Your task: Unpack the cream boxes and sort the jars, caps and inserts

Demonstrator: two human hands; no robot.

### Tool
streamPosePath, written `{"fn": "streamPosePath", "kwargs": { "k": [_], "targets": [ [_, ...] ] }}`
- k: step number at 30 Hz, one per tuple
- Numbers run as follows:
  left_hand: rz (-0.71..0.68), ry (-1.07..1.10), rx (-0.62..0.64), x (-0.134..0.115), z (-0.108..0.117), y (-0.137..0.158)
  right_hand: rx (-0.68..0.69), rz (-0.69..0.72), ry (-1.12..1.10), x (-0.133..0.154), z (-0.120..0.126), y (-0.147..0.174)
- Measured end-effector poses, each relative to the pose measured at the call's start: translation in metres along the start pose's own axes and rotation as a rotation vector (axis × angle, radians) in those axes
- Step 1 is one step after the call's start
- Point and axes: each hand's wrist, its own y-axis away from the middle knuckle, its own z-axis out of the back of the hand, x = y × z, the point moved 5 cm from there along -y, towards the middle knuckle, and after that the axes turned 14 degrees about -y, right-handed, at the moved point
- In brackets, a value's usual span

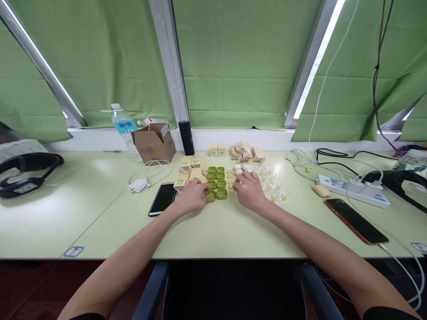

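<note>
My left hand (193,196) is at the left side of two rows of small green square containers (222,194). Its curled fingers and thumb pinch the edge of the front left green container (212,195). My right hand (249,191) hovers or rests just right of the small yellow pieces (230,174). Its fingers are pressed together, and whatever may be between them is hidden. Behind this hand lie small white-pink pieces (238,167). Clear plastic cups (278,183) with yellowish bottoms lie to its right. Cream-coloured little boxes (196,163) stand beyond my left hand.
More cream boxes (245,152) sit at the back. A black phone (162,199), a white charger (138,185), a cardboard box (154,144), a water bottle (125,126) and a black cylinder (186,138) are leftward. A power strip (353,191), cables and another phone (355,221) lie rightward.
</note>
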Motion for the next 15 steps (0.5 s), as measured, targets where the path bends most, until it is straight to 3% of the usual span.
{"fn": "streamPosePath", "kwargs": {
  "k": [6, 15],
  "targets": [
    [-0.025, -0.069, 0.007, -0.002, -0.004, 0.0, -0.114, 0.055, -0.171, 0.01, 0.011, 0.022],
    [-0.054, -0.033, -0.025, -0.002, -0.005, 0.0, -0.098, 0.069, -0.262, 0.014, 0.011, 0.023]
  ]
}}
